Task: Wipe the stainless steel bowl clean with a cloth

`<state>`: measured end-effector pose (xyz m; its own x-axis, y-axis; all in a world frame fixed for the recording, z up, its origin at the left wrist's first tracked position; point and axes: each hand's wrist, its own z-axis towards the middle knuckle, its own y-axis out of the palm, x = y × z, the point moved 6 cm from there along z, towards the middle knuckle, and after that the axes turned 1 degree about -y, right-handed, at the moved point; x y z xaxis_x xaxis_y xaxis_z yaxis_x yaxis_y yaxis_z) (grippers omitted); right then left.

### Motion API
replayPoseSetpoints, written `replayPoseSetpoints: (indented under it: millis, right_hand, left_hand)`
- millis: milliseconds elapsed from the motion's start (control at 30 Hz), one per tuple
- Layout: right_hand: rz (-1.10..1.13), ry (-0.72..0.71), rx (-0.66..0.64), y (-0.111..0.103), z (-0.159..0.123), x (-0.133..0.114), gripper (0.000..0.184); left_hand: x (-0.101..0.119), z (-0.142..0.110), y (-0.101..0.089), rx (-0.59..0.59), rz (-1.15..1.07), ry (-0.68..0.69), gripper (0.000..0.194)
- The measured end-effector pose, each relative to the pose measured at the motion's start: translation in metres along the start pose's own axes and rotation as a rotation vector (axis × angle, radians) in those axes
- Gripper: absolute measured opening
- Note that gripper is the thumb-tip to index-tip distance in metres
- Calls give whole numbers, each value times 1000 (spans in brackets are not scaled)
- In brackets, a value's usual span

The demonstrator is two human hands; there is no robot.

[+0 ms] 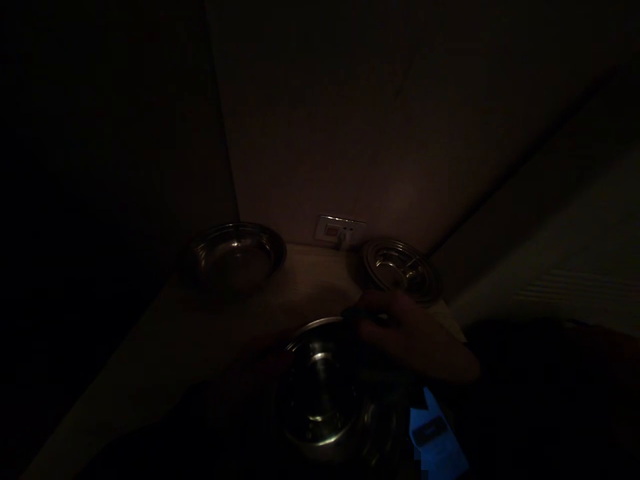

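The view is very dark. A shiny steel pot or deep bowl (320, 393) is at the lower middle, its round rim catching light. My right hand (400, 330) is at the pot's upper right rim, with its fingers bent together around a small dark thing (356, 313) whose kind I cannot make out. To the left of the pot, a faint reddish shape looks like my left hand (265, 363), close to the rim. Its fingers are lost in shadow, so whether it grips the pot does not show.
A wide steel basin (235, 257) stands at the back left of the pale tabletop (310, 270). Steel plates with compartments (400, 270) are at the back right. A wall socket (340, 230) holds a plug. A blue-lit patch (437, 443) lies at lower right.
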<state>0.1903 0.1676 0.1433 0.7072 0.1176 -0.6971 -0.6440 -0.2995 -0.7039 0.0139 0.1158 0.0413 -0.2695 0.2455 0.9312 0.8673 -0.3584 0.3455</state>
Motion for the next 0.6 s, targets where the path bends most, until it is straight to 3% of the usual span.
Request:
replayPoseSetpoints:
  millis: [100, 167, 300, 467, 600]
  right_hand:
    - [-44, -89, -32, 7, 7, -11, 15]
    - [-57, -110, -62, 9, 10, -14, 15]
    - [-42, -27, -67, 3, 8, -6, 20]
    - [-165, -200, -71, 5, 10, -27, 15]
    - [-168, -182, -81, 3, 10, -26, 18]
  left_hand:
    - [1, 35, -2, -41, 22, -78, 37]
    - [3, 45, -4, -30, 28, -93, 37]
    - [4, 40, -1, -21, 40, -104, 33]
    - [8, 39, 0, -10, 52, -97, 29]
    - [10, 40, 2, -14, 53, -98, 30]
